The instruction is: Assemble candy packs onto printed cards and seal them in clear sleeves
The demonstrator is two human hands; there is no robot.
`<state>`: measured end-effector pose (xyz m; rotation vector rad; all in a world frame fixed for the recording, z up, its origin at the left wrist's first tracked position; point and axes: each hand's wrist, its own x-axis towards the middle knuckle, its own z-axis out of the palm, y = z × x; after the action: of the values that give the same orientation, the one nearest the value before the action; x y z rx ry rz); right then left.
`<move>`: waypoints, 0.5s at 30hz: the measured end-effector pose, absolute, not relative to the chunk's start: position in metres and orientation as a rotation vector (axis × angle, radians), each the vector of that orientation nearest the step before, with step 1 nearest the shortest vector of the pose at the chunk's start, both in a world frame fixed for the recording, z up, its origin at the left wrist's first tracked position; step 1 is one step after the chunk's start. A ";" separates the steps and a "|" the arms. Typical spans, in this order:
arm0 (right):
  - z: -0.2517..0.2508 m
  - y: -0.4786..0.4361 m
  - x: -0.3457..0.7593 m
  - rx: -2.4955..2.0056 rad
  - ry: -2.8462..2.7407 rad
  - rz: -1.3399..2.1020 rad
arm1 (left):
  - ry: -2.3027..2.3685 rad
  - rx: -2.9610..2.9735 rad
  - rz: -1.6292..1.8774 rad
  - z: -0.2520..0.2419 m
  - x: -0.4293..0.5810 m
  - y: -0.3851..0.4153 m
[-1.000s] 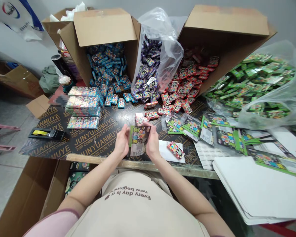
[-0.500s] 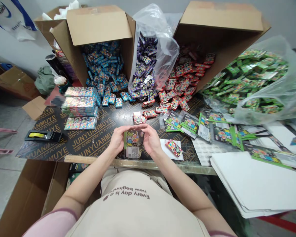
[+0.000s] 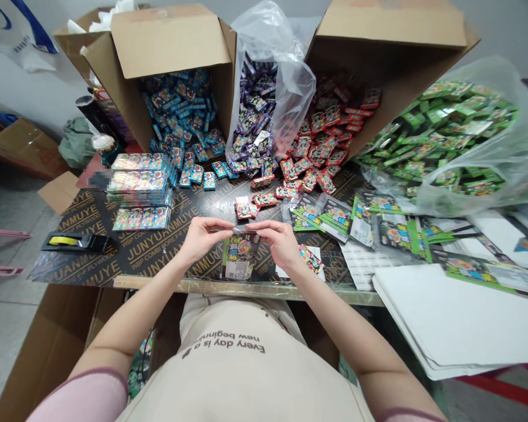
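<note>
A printed plastic pouch [image 3: 240,255] in black and green lies at the table's front edge, with a white label patch on its lower part. My left hand [image 3: 202,237] pinches the clear upper edge of this pouch at its left side. At the right side of that edge, my right hand [image 3: 280,239] is closed with thumb and fingertips together. Just beyond my fingertips lie small red boxes [image 3: 243,207]. Another red box [image 3: 310,259] rests on a white sheet, partly behind my right hand.
Cartons hold small blue boxes [image 3: 180,111] and red boxes [image 3: 325,135]; clear bags hold purple ones [image 3: 255,123] and green packets [image 3: 457,135]. Stacked packs [image 3: 138,181] and a tape dispenser [image 3: 77,242] stand left. Flat pouches [image 3: 334,217] and white boards [image 3: 449,322] lie right.
My hands have gone from cupping the sides of the pouch to pinching along its top edge, wrists farther apart. The pouch stays at about the same spot.
</note>
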<state>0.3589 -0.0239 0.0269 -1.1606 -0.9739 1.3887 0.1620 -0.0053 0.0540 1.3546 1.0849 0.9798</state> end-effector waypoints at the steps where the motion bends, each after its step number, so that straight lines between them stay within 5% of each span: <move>1: 0.027 -0.026 0.359 -1.168 -1.037 1.318 | 1.082 1.373 0.994 0.054 0.162 -0.006; 15: 0.047 -0.023 0.364 -1.196 -1.517 1.147 | 1.139 1.649 0.932 0.065 0.160 -0.001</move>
<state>0.3637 -0.0231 0.0471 -1.1956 -1.5167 1.1469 0.1598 -0.0010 0.0651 1.6493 1.1391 0.9317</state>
